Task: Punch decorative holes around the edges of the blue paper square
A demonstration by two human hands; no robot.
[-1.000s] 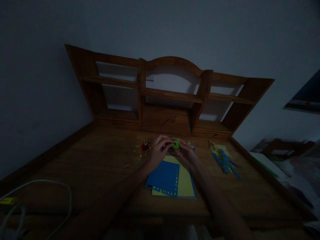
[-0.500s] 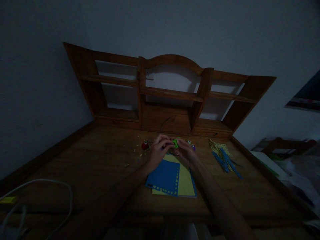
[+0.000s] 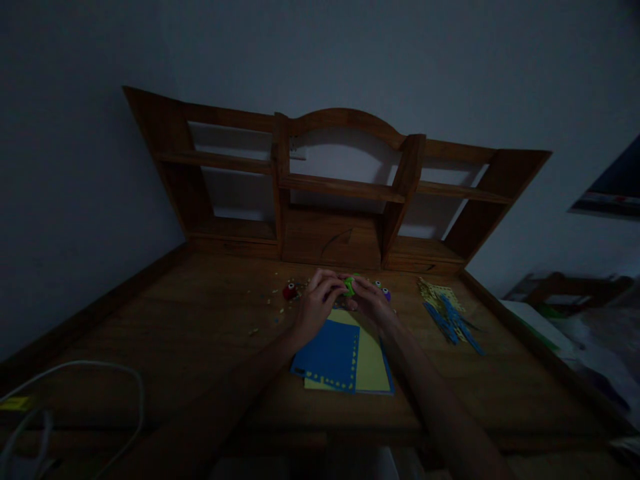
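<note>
Since the earlier frames, the small, glossy green object (image 3: 349, 287) has turned slightly, while both hands have barely shifted. It sits above the top edge of the yellow paper sheet (image 3: 371, 367), pinched between the fingertips of the left hand (image 3: 313, 310) and right hand (image 3: 377, 307); their exact contact is hidden. Uneven pressure could make it slip, perhaps knocking the round red piece (image 3: 289, 291) nearby.

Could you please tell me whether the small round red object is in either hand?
No, the small round red object rests on the brown wooden desk, apart from the left hand and right hand.
</note>
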